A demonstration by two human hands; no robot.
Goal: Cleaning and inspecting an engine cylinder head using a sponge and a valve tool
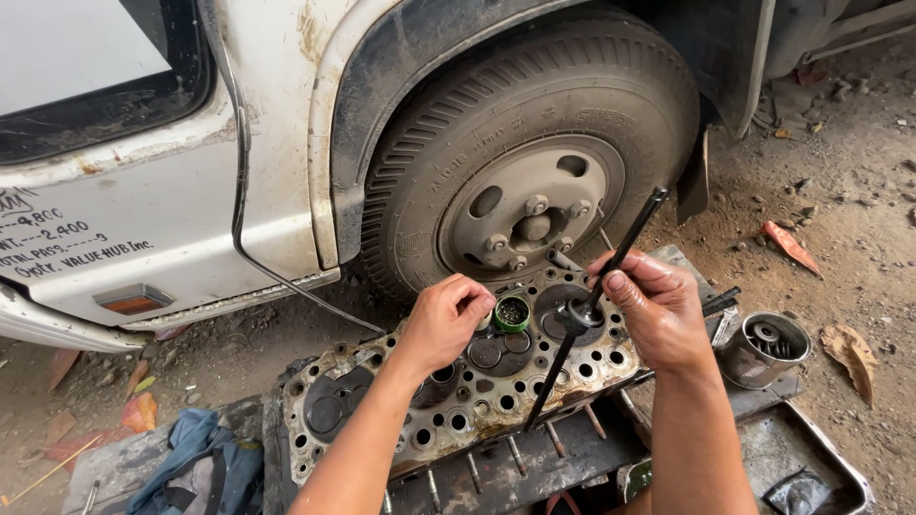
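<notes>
Your right hand (658, 310) is closed around a long, thin black metal rod tool (596, 305), fingers wrapped about its middle, just above a dark round collar low on the shaft. The rod runs diagonally: upper end points up and right toward the grey steel wheel of the white truck (530, 215), lower end points down and left, ending over the near edge of the grimy cast-metal cylinder head (401, 410). Long axis: upper right to lower left, steeply tilted.

Handling, by judgement: stiff, slim, probably light for its length, likely oily, so slippery. The collar gives a natural stop; grip just above it, as you do.

Your left hand (448, 319) is curled narrow, fingertips pinched at a small green-rimmed round tin (512, 314) that sits on the cylinder head beside the rod; whether it grips anything I cannot tell.

The head lies face up on a rusty metal tray (840, 477) on the dirt ground. It looks heavy and rigid. A dull metal can holding small parts (763, 345) stands just right of your right hand. A blue rag (196, 458) lies at lower left.
</notes>
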